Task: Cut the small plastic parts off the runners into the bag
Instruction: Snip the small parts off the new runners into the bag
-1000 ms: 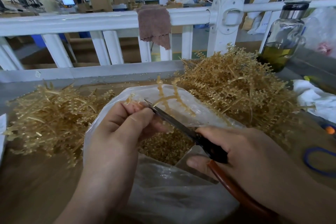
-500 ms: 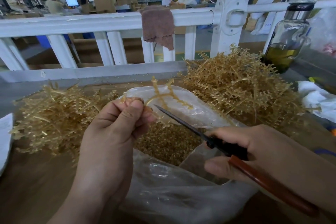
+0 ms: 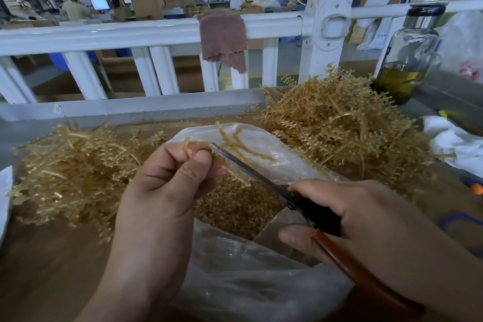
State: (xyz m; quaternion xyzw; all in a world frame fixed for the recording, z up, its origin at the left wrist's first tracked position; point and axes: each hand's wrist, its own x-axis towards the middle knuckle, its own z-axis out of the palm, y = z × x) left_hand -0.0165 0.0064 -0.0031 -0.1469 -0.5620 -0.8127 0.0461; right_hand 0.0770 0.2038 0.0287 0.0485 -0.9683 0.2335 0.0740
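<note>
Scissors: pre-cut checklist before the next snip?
1. Hold: the left hand pinches the runner: ok.
2. Tool: the right hand grips the scissors: ok.
3. Blades over the mouth of the bag: ok.
4. Bag open, cut parts inside, room left: ok.
5. Blades set around a part: cannot tell; they look nearly closed.
6. Left fingertips clear of the blade tip: cannot tell; the tip lies right beside them.
</note>
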